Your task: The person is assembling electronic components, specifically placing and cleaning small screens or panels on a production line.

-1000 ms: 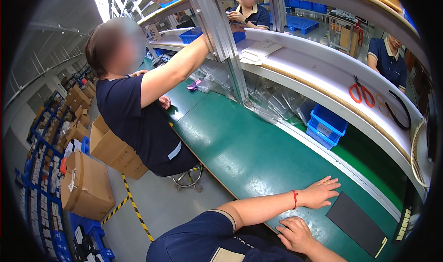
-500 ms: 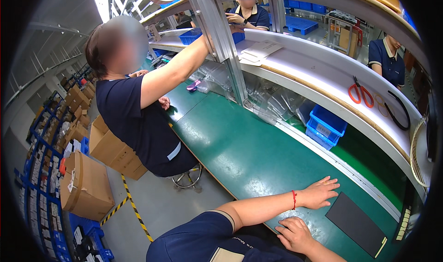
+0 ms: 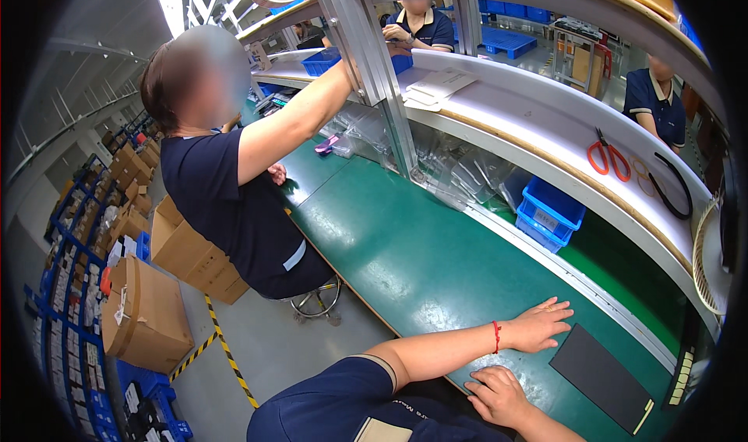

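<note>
My left hand (image 3: 538, 325), with a red cord bracelet at the wrist, lies palm down on the green table mat (image 3: 436, 263), its fingers spread and nothing in it. Just right of its fingertips is a flat black rectangular sheet (image 3: 598, 376) with a thin cream strip along its near end; hand and sheet look just apart. Nearer the table's front edge, my right hand (image 3: 499, 395) rests with fingers loosely bent and apart, holding nothing. Further right lies a dark strip (image 3: 682, 376) carrying several cream pieces.
Blue bins (image 3: 550, 214) stand behind the table rail. On the white shelf above lie red-handled scissors (image 3: 608, 160), a black curved band (image 3: 676, 189) and papers (image 3: 440, 86). A co-worker (image 3: 234, 200) sits at left, an arm raised to the metal post (image 3: 382, 84). Cardboard boxes (image 3: 148, 313) stand on the floor.
My hands and the black sheet stay in place. The co-worker's head at left has shifted slightly, and the person at far right has moved a little.
</note>
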